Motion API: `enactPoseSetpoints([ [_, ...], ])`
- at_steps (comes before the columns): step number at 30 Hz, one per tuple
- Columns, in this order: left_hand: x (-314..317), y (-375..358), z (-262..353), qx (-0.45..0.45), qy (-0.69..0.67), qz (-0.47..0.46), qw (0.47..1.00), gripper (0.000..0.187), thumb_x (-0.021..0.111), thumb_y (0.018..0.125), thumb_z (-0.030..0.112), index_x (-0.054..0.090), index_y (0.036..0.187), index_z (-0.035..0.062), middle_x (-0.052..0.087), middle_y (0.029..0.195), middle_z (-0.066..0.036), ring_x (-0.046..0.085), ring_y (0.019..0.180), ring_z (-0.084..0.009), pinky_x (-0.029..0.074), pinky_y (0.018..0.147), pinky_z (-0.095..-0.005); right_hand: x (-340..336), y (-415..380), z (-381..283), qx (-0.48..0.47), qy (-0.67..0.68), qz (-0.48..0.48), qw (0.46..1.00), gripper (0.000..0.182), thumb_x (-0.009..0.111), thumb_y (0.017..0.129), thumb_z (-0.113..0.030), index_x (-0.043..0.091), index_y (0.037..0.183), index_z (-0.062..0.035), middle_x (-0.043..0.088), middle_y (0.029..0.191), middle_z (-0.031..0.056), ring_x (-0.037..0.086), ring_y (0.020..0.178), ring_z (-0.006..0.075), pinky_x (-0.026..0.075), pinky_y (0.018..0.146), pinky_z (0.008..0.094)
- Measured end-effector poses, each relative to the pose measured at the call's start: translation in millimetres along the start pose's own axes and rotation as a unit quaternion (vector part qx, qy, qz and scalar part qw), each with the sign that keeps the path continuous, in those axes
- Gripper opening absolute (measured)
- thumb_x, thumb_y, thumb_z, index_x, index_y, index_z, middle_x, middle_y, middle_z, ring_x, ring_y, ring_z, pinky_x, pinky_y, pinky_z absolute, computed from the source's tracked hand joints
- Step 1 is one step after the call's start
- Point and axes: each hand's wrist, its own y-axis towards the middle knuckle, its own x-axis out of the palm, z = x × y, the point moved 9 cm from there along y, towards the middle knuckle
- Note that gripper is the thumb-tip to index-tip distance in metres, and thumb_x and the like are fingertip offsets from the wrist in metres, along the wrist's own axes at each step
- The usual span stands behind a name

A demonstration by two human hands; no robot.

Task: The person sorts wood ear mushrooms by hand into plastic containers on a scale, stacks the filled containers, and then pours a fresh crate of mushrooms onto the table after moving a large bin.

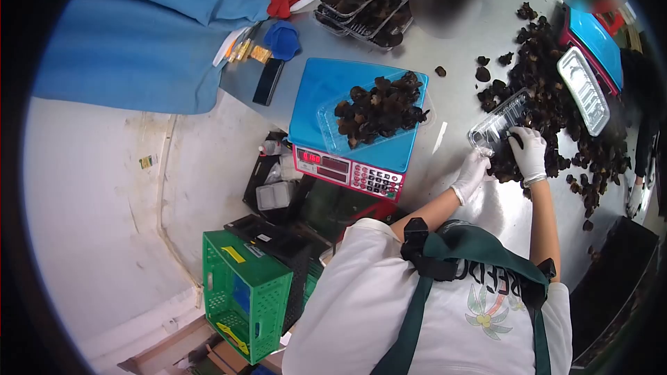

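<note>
My gloved left hand (474,173) pinches the near left corner of a clear plastic tray (497,121). The tray is tilted beside a heap of dark wood ear mushrooms (549,104) on the metal table. My gloved right hand (530,154) is at the tray's near right side, its fingers curled over dark mushrooms; how many it grips is hidden. To the left, a pink scale with a blue top (306,107) carries another clear tray (333,135) with a mound of wood ear mushrooms (379,107). Its red display reads about 0.160.
Stacked filled trays (365,0) stand at the back. A second scale (594,45) and a white-looking tray (583,90) sit right of the heap. A black phone (268,82) lies left; a green crate (246,292) is below. Other people stand across the table.
</note>
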Motion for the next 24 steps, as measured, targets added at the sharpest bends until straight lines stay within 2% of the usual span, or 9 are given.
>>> enactPoseSetpoints([
  [3, -8, -1, -2, 0.0, 0.047, -0.001, 0.999, 0.029, 0.043, 0.078, 0.001, 0.048, 0.106, 0.0032, 0.049, 0.087, -0.008, 0.052, 0.075, -0.0171, 0.054, 0.068, -0.0336, 24, 0, 0, 0.012, 0.086, -0.075, 0.993, 0.011, 0.06, 0.076, -0.016, 0.064, 0.086, -0.0104, 0.06, 0.092, 0.0071, 0.053, 0.091, 0.0268, 0.038, 0.084, 0.0365],
  [6, -9, -8, -2, -0.024, 0.072, 0.004, 0.997, 0.028, 0.043, 0.078, 0.002, 0.048, 0.106, 0.0025, 0.049, 0.085, -0.007, 0.051, 0.073, -0.0158, 0.053, 0.065, -0.0314, 19, -2, 8, 0.078, 0.251, -0.041, 0.964, 0.01, 0.061, 0.074, -0.009, 0.062, 0.084, -0.0059, 0.059, 0.088, 0.0088, 0.053, 0.087, 0.0286, 0.04, 0.082, 0.0365],
  [10, -32, 20, -25, 0.029, 0.084, -0.044, 0.995, 0.025, 0.042, 0.08, 0.004, 0.051, 0.103, 0.0012, 0.05, 0.09, -0.006, 0.052, 0.079, -0.0143, 0.049, 0.062, -0.0263, -14, -8, -8, -0.027, 0.11, 0.073, 0.991, 0.011, 0.059, 0.073, -0.004, 0.061, 0.083, -0.0021, 0.059, 0.084, 0.0124, 0.056, 0.082, 0.0299, 0.044, 0.075, 0.0368],
  [11, -31, 34, -32, 0.063, 0.099, -0.081, 0.99, 0.024, 0.042, 0.08, 0.004, 0.052, 0.102, 0.0011, 0.051, 0.091, -0.006, 0.052, 0.081, -0.0141, 0.048, 0.062, -0.0257, -15, -10, -3, -0.056, 0.159, 0.083, 0.982, 0.011, 0.059, 0.076, -0.004, 0.062, 0.086, -0.0029, 0.059, 0.082, 0.0104, 0.059, 0.07, 0.0243, 0.048, 0.06, 0.034],
  [12, -36, 27, -22, 0.05, 0.193, -0.064, 0.978, 0.024, 0.043, 0.083, 0.006, 0.054, 0.103, 0.0016, 0.053, 0.096, -0.005, 0.052, 0.087, -0.0135, 0.048, 0.068, -0.0249, -16, -12, 8, 0.014, 0.266, 0.047, 0.963, 0.011, 0.059, 0.078, -0.005, 0.062, 0.088, -0.0033, 0.059, 0.081, 0.0082, 0.058, 0.063, 0.0201, 0.047, 0.053, 0.0314],
  [13, -30, 3, 12, 0.132, 0.06, -0.022, 0.989, 0.025, 0.045, 0.072, -0.001, 0.057, 0.092, 0.0061, 0.052, 0.078, -0.003, 0.049, 0.062, -0.0091, 0.045, 0.054, -0.0225, -18, -17, 14, 0.07, 0.35, 0.032, 0.934, 0.011, 0.058, 0.08, -0.007, 0.062, 0.09, -0.0035, 0.058, 0.08, 0.0065, 0.056, 0.058, 0.0165, 0.045, 0.046, 0.0289],
  [15, -31, -7, 19, 0.041, -0.001, -0.006, 0.999, 0.029, 0.044, 0.073, 0.0, 0.054, 0.099, 0.0075, 0.055, 0.082, -0.005, 0.058, 0.071, -0.0139, 0.055, 0.061, -0.0308, -22, -27, 27, 0.164, 0.488, 0.04, 0.856, 0.012, 0.057, 0.084, -0.01, 0.062, 0.093, -0.0038, 0.057, 0.078, 0.0033, 0.052, 0.048, 0.0097, 0.041, 0.036, 0.0239],
  [20, -17, -17, 29, 0.02, 0.01, -0.031, 0.999, 0.032, 0.041, 0.075, 0.001, 0.053, 0.104, 0.0088, 0.057, 0.087, -0.005, 0.059, 0.072, -0.0129, 0.055, 0.06, -0.0304, -46, -39, 25, 0.177, 0.622, 0.108, 0.755, 0.013, 0.06, 0.083, -0.009, 0.061, 0.095, -0.0033, 0.059, 0.079, 0.0043, 0.054, 0.057, 0.0089, 0.042, 0.041, 0.0203],
  [24, -15, -8, 23, 0.062, 0.065, -0.057, 0.994, 0.031, 0.041, 0.075, 0.001, 0.054, 0.102, 0.0083, 0.056, 0.088, -0.006, 0.059, 0.071, -0.0124, 0.055, 0.059, -0.0303, -51, -37, 3, 0.185, 0.62, 0.103, 0.755, 0.01, 0.06, 0.083, -0.008, 0.062, 0.092, -0.0045, 0.06, 0.076, 0.0028, 0.053, 0.056, 0.0058, 0.04, 0.042, 0.0177],
])
